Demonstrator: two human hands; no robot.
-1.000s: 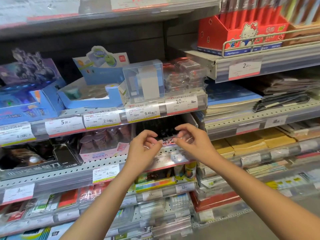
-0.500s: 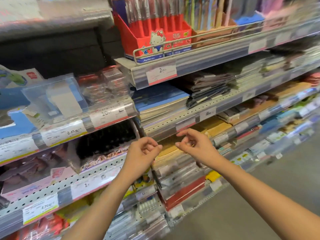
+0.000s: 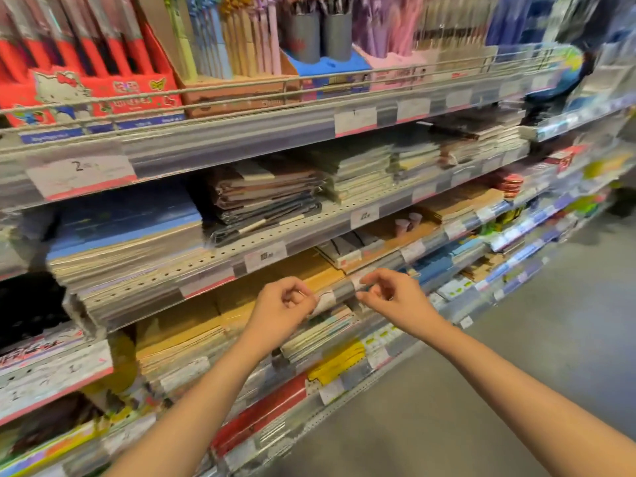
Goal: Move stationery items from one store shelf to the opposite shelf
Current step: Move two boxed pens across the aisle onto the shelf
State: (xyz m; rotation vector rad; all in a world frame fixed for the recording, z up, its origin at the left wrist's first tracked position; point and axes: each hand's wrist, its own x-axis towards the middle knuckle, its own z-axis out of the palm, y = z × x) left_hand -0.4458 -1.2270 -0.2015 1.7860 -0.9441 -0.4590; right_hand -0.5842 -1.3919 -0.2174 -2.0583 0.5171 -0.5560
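Note:
My left hand [image 3: 284, 304] and my right hand [image 3: 392, 297] hover side by side, a small gap apart, in front of a shelf rail [image 3: 340, 292]. Fingers and thumb of each hand are curled together as in a pinch. I can make out no item in either hand or in the gap between them; the picture is blurred there. Behind the hands lie flat stacks of yellow and brown notebooks [image 3: 261, 290].
The shelving runs from left to far right. A red cartoon-cat pen display box [image 3: 103, 87] and pen holders stand on the top shelf, with stacks of notebooks [image 3: 124, 242] and dark folders [image 3: 265, 197] below. Grey aisle floor [image 3: 516, 356] lies to the right.
The view has swung right along the shelving, from small boxed goods to the notebook section. Both hands left the shelf edge they touched and kept their pinched pose and spacing.

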